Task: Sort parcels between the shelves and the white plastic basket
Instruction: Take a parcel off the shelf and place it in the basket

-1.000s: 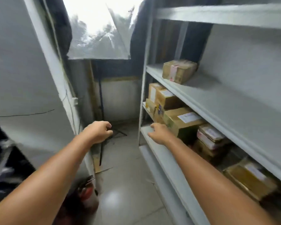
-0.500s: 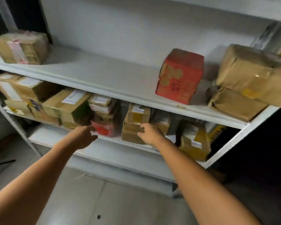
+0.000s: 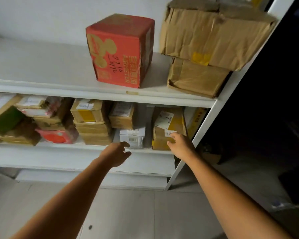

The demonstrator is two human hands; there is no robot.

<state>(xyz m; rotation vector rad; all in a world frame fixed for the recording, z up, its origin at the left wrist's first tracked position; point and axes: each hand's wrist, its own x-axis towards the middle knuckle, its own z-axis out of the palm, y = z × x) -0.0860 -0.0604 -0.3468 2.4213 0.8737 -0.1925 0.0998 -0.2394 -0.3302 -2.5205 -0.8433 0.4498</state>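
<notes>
You are at the picking step, facing the tall white metal shelving unit (image 3: 41,66). The white plastic basket is not in view, so whatever you take must be carried off to it. On the upper shelf, far right, sit two crumpled brown paper-wrapped parcels (image 3: 211,37), stacked, with the red cube-shaped cardboard box (image 3: 117,54) to their left; neither is being reached for. On the lower shelf's right end stands the brown cardboard parcel with white labels and yellow tape (image 3: 167,121), and just left of it lies the white plastic mailer bag with a barcode (image 3: 132,137). Your right hand (image 3: 179,144) rests its fingertips on the brown parcel's front, not yet wrapped round it. Your left hand (image 3: 116,154) hangs just short of the mailer, fingers loosely bent and grasping nothing. Next, I judge, you need a firm hold on the brown parcel's sides to draw it out past its neighbours. Half a second ago both hands were further left, by the middle stacks.
</notes>
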